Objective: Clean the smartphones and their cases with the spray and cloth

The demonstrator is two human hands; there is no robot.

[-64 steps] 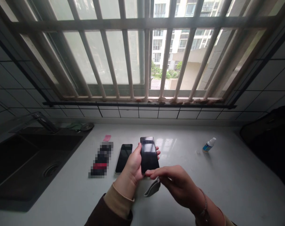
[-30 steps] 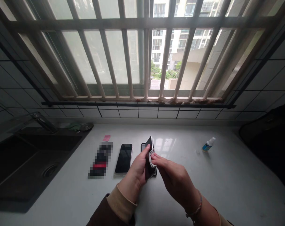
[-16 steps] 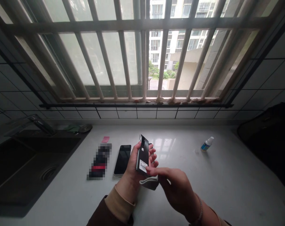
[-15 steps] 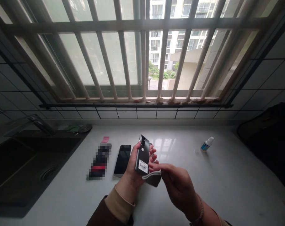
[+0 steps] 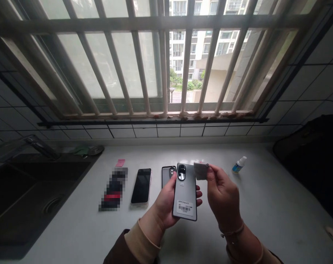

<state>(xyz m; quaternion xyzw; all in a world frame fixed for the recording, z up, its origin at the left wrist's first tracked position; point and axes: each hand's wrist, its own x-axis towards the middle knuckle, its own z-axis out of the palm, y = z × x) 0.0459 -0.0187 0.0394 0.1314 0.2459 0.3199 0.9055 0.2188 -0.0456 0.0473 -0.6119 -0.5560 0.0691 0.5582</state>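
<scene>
My left hand (image 5: 166, 203) is wrapped round a silver-grey smartphone (image 5: 186, 192), its back facing me, with the camera bump at the top and a white barcode label near the bottom. A folded grey cloth (image 5: 201, 171) is pinched in my right hand (image 5: 224, 192), right beside the phone's upper right edge. Partly hidden behind the held phone, a dark phone case (image 5: 167, 178) lies on the counter. Left of it a second phone (image 5: 141, 186) lies with its black screen up.
The white counter (image 5: 81, 234) runs below a barred window. At left are a dark sink (image 5: 15, 198) and faucet (image 5: 41, 146). A blurred-out dark item (image 5: 114, 189) and a pink piece (image 5: 120, 162) lie near it. A small spray bottle (image 5: 239, 165) stands at right, a black bag (image 5: 315, 157) farther right.
The phone has turned so its back faces me more squarely, and it sits slightly right. My right hand has moved the cloth up from the phone's bottom end to its upper right edge.
</scene>
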